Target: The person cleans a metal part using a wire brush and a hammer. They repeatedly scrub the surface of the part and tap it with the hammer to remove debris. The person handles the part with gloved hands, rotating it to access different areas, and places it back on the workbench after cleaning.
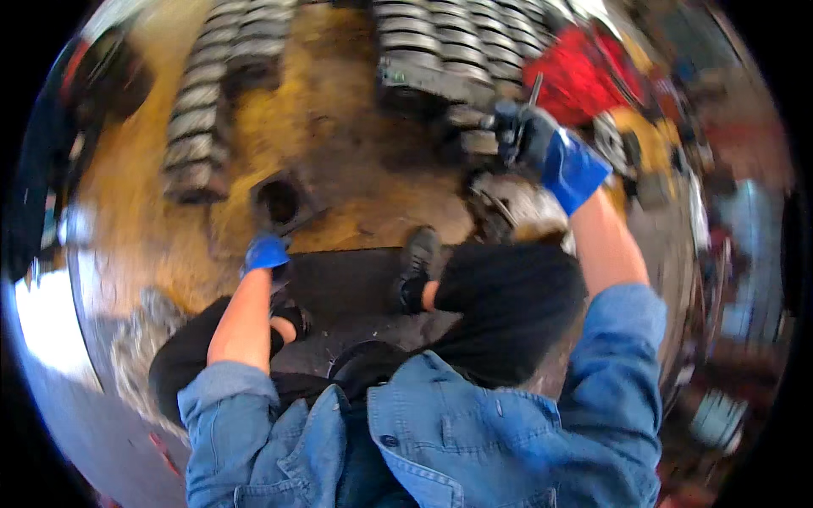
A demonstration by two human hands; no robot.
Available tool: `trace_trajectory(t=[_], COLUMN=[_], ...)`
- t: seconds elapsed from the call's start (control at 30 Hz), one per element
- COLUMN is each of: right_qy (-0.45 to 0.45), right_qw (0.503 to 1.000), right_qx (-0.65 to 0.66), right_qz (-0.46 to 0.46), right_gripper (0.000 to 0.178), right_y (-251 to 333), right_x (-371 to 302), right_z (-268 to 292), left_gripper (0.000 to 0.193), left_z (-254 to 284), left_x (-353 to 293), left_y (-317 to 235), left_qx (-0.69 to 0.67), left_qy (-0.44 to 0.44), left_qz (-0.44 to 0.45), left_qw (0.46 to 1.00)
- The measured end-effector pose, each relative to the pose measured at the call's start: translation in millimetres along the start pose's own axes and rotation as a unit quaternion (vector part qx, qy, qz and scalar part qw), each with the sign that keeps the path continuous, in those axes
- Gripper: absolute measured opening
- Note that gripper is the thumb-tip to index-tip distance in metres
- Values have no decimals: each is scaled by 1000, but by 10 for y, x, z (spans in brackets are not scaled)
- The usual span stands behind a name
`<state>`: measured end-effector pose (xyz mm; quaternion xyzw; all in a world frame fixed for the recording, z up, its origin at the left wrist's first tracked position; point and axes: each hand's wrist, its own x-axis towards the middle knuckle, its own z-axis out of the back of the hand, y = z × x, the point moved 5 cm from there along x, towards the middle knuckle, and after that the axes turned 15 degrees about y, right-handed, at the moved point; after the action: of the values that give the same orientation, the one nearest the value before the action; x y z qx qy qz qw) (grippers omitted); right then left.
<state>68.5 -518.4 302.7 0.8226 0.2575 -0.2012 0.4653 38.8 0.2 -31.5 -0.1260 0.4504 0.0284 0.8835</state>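
My right hand (529,140), in a glove with a dark palm and a blue cuff, is raised at the upper right. Its fingers are curled round a thin dark rod (536,88) that sticks up above them; the lower part of the rod is hidden. Low at the left is my left hand (267,252), also in a blue-cuffed glove, beside a dark square metal block (279,200) with a round hole. Blur and the glove hide the left fingers, so I cannot tell whether they grip the block's near edge.
Rows of ribbed, ring-like metal parts (199,127) stand at the far left, with more rows (457,38) at the far middle. A red cloth-like heap (584,72) lies beyond my right hand. Crumpled pale plastic (144,347) is by my left leg, and a whitish bundle (538,207) lies below my right hand.
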Motion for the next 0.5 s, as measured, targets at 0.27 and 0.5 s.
trace_trajectory(t=[0.27, 0.5], right_qy=[-260, -574], right_qw=[931, 803], right_qx=[-120, -139], right_qz=[225, 77], right_gripper=[21, 25], right_y=[-559, -2541], right_x=[-3241, -4146], right_z=[1982, 2760], left_gripper=[38, 45], left_z=[-23, 309], left_x=[125, -733], left_y=[-118, -554], left_qx=[-36, 348], left_qy=[-17, -68], left_qz=[-112, -196], left_qw=[993, 914])
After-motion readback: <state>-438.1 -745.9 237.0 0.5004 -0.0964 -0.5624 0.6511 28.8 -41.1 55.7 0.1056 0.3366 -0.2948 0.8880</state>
